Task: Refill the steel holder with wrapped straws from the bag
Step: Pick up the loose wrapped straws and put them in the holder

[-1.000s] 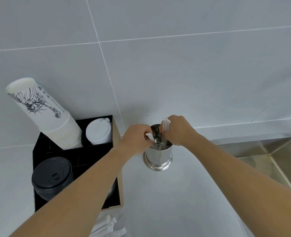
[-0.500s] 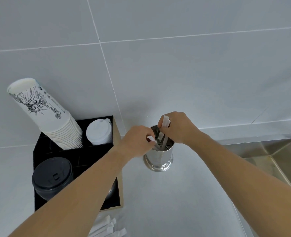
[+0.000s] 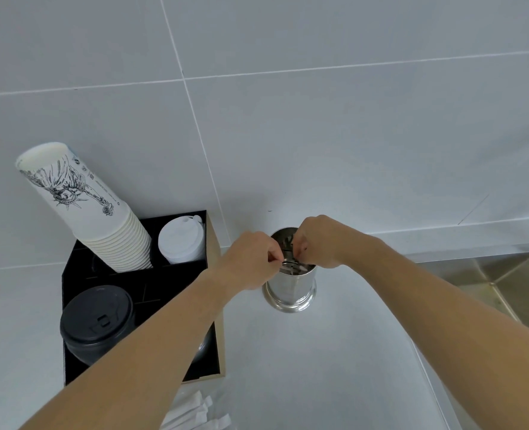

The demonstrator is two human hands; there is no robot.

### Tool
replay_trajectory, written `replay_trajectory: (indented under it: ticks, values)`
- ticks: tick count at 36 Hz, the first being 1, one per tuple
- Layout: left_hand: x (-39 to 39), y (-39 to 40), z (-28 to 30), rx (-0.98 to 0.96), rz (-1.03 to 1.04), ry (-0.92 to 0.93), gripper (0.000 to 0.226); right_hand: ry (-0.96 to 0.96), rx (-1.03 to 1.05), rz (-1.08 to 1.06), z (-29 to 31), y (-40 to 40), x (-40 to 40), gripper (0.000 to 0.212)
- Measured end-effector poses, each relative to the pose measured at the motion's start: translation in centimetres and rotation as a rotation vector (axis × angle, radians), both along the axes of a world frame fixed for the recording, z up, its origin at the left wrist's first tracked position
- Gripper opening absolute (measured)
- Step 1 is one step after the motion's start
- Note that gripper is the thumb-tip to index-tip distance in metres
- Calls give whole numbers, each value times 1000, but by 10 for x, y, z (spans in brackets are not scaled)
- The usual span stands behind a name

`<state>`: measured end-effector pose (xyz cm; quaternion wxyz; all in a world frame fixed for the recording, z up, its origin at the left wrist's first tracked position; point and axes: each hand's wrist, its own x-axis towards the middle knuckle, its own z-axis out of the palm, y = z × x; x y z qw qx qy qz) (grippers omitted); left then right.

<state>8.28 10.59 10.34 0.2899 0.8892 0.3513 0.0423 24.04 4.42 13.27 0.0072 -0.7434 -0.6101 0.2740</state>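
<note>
The steel holder [image 3: 291,290] stands upright on the white counter by the wall. Both my hands meet over its mouth. My left hand [image 3: 250,259] pinches at the near left rim, its fingertips closed on the thin end of a wrapped straw. My right hand [image 3: 322,240] dips its pinched fingers into the opening from the right, on another straw. White ends of wrapped straws [image 3: 302,267] show inside the holder. More wrapped straws in the clear bag [image 3: 191,412] lie at the bottom edge, partly hidden by my left forearm.
A black organiser box [image 3: 80,274] stands left of the holder, holding a leaning stack of printed paper cups [image 3: 95,206], white lids [image 3: 181,240] and black lids [image 3: 97,321]. A steel sink [image 3: 505,280] lies to the right. The tiled wall rises just behind.
The straw ends that stuck up above my hands have gone down into the holder. Both hands have lowered onto its rim, the right one dipping inside.
</note>
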Motion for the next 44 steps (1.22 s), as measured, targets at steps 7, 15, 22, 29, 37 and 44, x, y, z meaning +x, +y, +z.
replay_trajectory:
  ticks: [7, 15, 22, 29, 37, 44]
  values:
    - [-1, 1, -5, -99, 48, -44, 17, -53, -111, 75, 3, 0, -7, 24]
    - [-6, -3, -8, -189, 142, -113, 23, 120, -64, -52, 4, -5, 7, 29]
    - [-16, -9, -5, -316, 242, -233, 25, 454, 95, -343, 2, -24, 24, 16]
    - [-40, -23, 5, -512, 368, -384, 12, 745, 235, -500, 5, -59, 21, 14]
    - [-98, -61, 9, -724, 561, -591, 8, 1236, 370, -785, 0, -114, -2, 16]
    - [-169, -102, -4, -917, 736, -698, 16, 1437, 368, -926, -14, -154, -31, 25]
